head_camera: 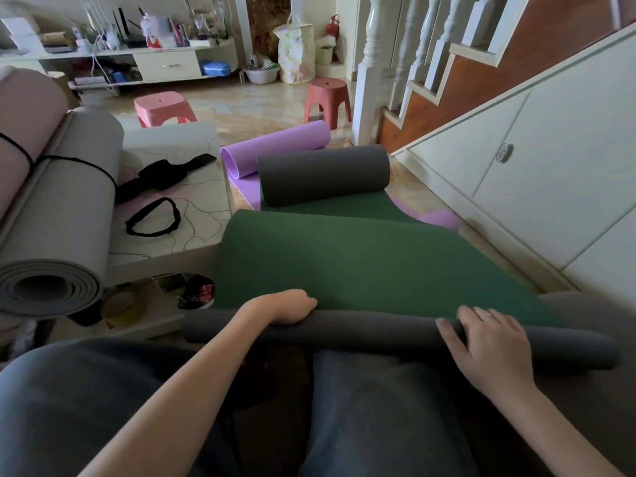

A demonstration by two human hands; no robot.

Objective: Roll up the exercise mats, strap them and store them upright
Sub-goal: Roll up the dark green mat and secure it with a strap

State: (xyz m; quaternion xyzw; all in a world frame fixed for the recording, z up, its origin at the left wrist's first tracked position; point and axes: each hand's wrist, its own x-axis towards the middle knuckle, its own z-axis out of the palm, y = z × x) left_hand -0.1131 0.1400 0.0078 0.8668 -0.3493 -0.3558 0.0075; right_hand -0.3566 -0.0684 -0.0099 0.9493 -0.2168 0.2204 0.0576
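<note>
- Far left: a dusty-pink rolled foam mat (24, 132) and, just beside it, a pale grey rolled foam mat (65, 215), both lying down, bound with thin black cord (20, 149); spiral end of the grey roll facing the camera.
- Right of those, on a low white marble-patterned table (192, 235): a wide black fabric strap (165, 172) in a loose heap, and nearer the camera a thin black strap loop (153, 222) lying flat.
- Behind, on the glossy floor: two coral-pink plastic stools (163, 108), well apart.
- Centre floor: a lilac foam mat (275, 148), partly rolled, lying under and beside a long green-and-charcoal foam mat (361, 263).
- Far end of the green mat curled into a fat charcoal roll (323, 173); middle spread green-side up, draped toward the lap.
- Near end wound into a thin charcoal tube (378, 333) across the knees.
- Left hand (289, 306) at the tube's left part, curled over its top edge, gripping it; fingertips hidden behind the roll.
- Right hand (488, 342) at the tube's right part, fingers spread fairly straight and laid across it, pressing rather than clasping.
- Far right: white panelled cabinet doors (516, 173) beneath a wooden staircase with white balusters (423, 39).
</note>
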